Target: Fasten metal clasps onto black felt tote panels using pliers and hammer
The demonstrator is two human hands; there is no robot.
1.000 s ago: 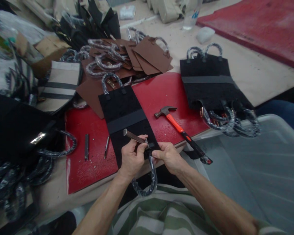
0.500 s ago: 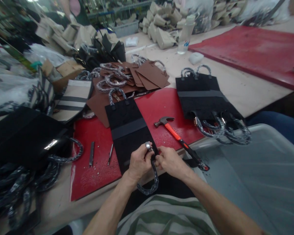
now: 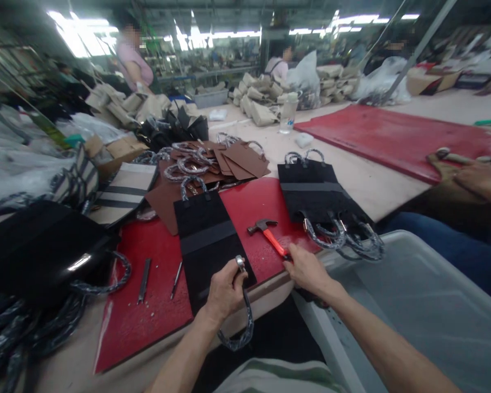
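Note:
My left hand [image 3: 225, 289] is closed in a pinch near the front edge of a black bag panel [image 3: 207, 234], on a small silver metal fitting [image 3: 240, 262]. From under these fingers hangs a plastic-wrapped bag handle [image 3: 241, 343], curving down past the table edge. My right hand [image 3: 310, 270] is wrapped round the grip of a claw hammer [image 3: 272, 238], whose head rests on the red board [image 3: 245, 196]. Another wrapped handle [image 3: 193, 184] is fixed at the panel's far end. My fingers partly hide the near end of the panel.
A flat metal bar [image 3: 144, 281] and a thin punch-like rod [image 3: 176, 280] lie left of the panel. More black panels with handles [image 3: 311, 188] lie to the right, brown panels [image 3: 241, 160] behind. A grey bin [image 3: 393, 295] stands at right. Another person's hand [image 3: 485, 180] is at far right.
My right hand has left the fitting beside my left hand and moved right onto the hammer's grip. My left hand keeps its pinch. The camera has tilted up.

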